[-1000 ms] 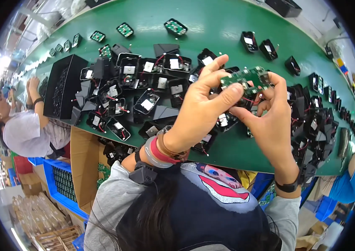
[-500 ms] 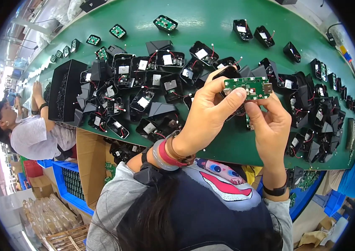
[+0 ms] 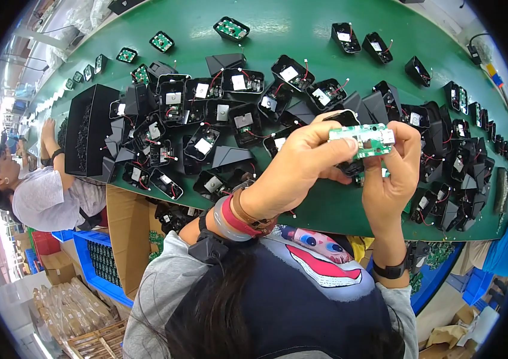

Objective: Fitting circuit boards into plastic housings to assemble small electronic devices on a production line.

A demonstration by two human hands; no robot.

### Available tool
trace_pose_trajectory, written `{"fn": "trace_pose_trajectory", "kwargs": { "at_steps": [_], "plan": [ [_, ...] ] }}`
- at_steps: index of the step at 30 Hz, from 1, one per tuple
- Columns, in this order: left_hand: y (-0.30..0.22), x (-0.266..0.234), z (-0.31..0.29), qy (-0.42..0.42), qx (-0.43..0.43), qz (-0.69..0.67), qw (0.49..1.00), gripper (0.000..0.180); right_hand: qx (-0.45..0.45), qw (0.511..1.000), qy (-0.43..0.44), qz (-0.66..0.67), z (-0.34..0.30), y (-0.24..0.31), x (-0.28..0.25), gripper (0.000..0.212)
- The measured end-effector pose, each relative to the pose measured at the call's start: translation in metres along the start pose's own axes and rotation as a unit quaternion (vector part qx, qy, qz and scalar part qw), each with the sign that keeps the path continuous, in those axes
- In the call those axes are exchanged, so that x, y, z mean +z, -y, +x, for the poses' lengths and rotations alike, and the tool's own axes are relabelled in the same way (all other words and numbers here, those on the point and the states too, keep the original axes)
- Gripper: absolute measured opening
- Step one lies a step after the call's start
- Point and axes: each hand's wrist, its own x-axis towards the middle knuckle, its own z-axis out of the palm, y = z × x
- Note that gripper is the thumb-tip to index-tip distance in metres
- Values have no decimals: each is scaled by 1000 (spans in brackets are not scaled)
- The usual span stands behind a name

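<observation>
Fingers [image 3: 339, 149] of the left hand [image 3: 302, 158] are grasping a green circuit board [image 3: 366, 132], with the thumb pressing on its upper face. Fingers of the right hand [image 3: 394, 170] are closing around the board's other end, beside a silvery connector [image 3: 387, 137], so the board is lying between both sets of fingertips, above the green table [image 3: 325, 209]. Just beyond the left fingers a black housing [image 3: 349, 118] is showing its rim; whether they are also gripping it, I cannot tell.

Left of the left fingers, many open housings [image 3: 203, 145] are lying crowded together, some showing white patches and red wires. Farther left, a black box [image 3: 105, 102] is holding small dark parts, and a co-worker [image 3: 41, 197] is sitting beyond it. Right of the right fingers, another cluster of housings [image 3: 460, 164] is spreading over the table. Well ahead of the fingers, a housing with a green board inside [image 3: 231, 28] is standing apart. Behind the fingers, toward the lower left, a cardboard box [image 3: 127, 239] is standing beside a blue bin [image 3: 86, 269].
</observation>
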Motion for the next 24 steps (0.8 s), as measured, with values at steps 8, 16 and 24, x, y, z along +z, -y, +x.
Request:
{"fn": "trace_pose_trajectory", "kwargs": {
  "at_steps": [8, 16, 24],
  "plan": [
    [5, -6, 4, -16, 54, 135, 989, 14, 240, 950, -45, 193, -8, 14, -4, 25],
    [7, 7, 2, -14, 190, 401, 896, 19, 234, 955, 10, 181, 0, 19, -13, 21],
    [-4, 8, -2, 89, 171, 418, 888, 39, 171, 973, 38, 151, 1, 21, -22, 13]
  ]
}}
